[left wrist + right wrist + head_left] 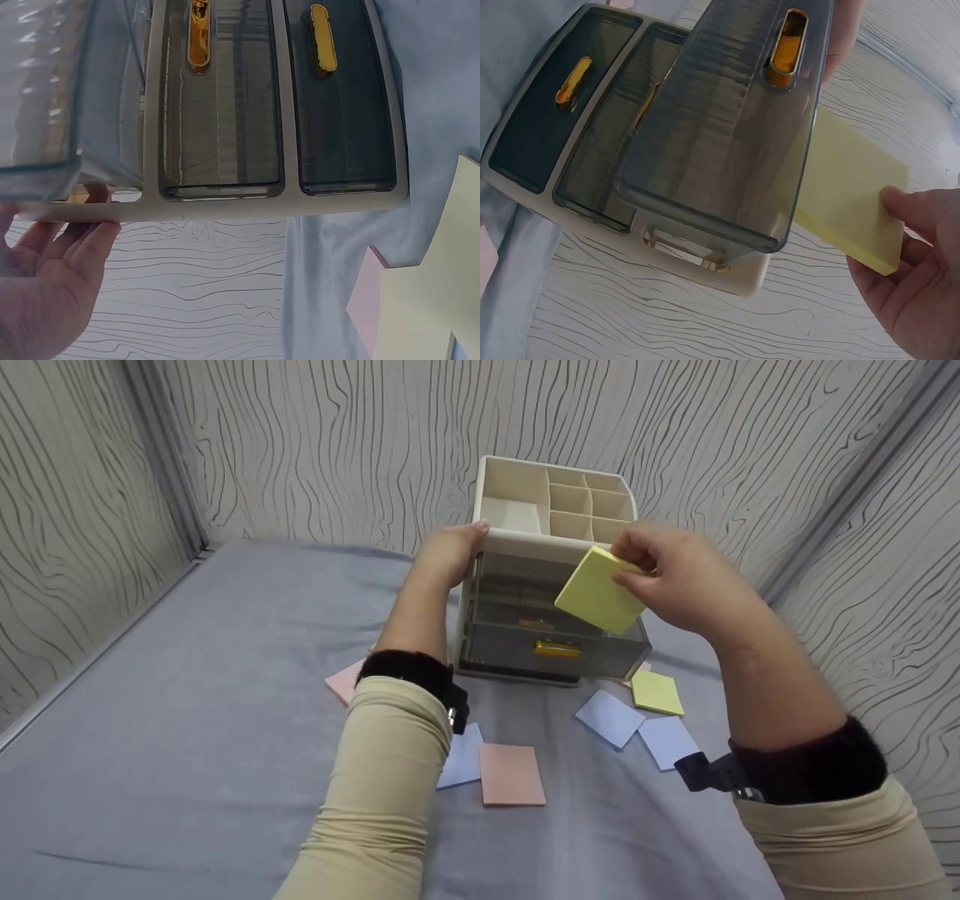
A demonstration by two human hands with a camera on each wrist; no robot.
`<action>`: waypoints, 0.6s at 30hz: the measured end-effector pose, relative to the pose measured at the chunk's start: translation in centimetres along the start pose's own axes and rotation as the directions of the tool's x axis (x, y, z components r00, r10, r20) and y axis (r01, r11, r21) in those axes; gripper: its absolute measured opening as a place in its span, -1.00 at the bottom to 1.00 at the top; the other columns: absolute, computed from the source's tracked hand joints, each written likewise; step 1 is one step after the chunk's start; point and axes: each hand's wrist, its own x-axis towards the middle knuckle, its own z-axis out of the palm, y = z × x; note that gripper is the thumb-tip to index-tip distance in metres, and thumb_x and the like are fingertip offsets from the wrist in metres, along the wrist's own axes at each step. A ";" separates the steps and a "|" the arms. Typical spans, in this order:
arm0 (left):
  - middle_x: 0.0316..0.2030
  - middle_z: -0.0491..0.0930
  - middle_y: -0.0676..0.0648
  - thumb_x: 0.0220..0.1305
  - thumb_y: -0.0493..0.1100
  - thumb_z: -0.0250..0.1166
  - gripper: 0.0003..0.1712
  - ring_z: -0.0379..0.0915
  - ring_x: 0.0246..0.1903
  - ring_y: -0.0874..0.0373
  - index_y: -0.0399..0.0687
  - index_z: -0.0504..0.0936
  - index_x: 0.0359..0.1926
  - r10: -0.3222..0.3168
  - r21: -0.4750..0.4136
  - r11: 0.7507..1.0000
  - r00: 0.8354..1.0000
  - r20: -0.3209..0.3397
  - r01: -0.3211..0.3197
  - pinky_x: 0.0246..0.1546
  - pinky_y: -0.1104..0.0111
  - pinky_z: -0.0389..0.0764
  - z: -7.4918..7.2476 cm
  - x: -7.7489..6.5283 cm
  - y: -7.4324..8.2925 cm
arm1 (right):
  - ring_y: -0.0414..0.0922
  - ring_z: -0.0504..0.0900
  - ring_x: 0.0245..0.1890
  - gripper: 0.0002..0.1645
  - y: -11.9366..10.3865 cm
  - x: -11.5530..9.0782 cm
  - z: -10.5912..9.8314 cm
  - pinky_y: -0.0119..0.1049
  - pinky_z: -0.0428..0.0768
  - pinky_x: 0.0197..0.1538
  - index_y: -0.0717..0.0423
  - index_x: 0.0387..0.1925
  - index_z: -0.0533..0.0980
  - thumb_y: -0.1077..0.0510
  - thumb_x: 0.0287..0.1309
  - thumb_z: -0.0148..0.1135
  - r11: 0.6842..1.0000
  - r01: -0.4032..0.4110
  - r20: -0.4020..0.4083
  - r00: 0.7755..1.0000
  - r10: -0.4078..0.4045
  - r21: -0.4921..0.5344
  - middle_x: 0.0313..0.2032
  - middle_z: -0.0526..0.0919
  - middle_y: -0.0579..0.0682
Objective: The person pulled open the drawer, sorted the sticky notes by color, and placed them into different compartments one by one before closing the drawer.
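A cream desktop drawer organizer [480, 540] with smoky see-through drawers stands before me. Its top drawer [517, 649], with a gold handle, is pulled out towards me. My left hand [448, 556] grips the organizer's left side near the upper front corner; in the left wrist view its fingers [82, 247] bend over the frame's edge. Between thumb and fingers, my right hand [679, 574] pinches a yellow sticky note pad [600, 592], tilted above the pulled-out drawer. The right wrist view shows this pad [855, 195] partly behind the drawer front.
Open compartments [570, 500] divide the organizer's top. On the grey cloth [225, 697] lie a pink pad [512, 775], several blue pads [611, 718] and a yellow pad [656, 693]. Another pink pad [345, 681] is partly behind my left forearm. A wood-grain-patterned wall [337, 450] stands close behind.
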 end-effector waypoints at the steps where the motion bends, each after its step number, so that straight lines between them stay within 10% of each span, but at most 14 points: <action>1: 0.07 0.37 -0.01 0.14 0.23 -0.01 -0.42 0.23 0.09 0.07 0.05 0.41 0.09 0.001 -0.003 1.000 1.000 -0.001 -0.001 0.08 0.17 0.21 0.0 0.0 0.0 | -0.12 0.45 -0.39 -0.91 0.0 0.1 0.2 -0.23 0.42 -0.31 0.16 -0.40 0.43 0.24 0.02 0.15 1.000 0.006 0.018 1.000 -0.006 -0.003 -0.43 0.50 0.02; 18: 0.07 0.38 -0.01 0.15 0.21 0.00 -0.46 0.23 0.08 0.09 0.10 0.41 0.09 0.005 -0.020 1.000 1.000 0.017 -0.005 0.08 0.19 0.22 -0.6 -0.1 -0.2 | -0.14 0.37 -0.50 -0.93 1.2 1.4 1.7 -0.27 0.35 -0.43 0.12 -0.46 0.47 0.32 -0.04 0.09 0.995 0.089 0.298 0.952 -0.071 -0.047 -0.55 0.43 -0.04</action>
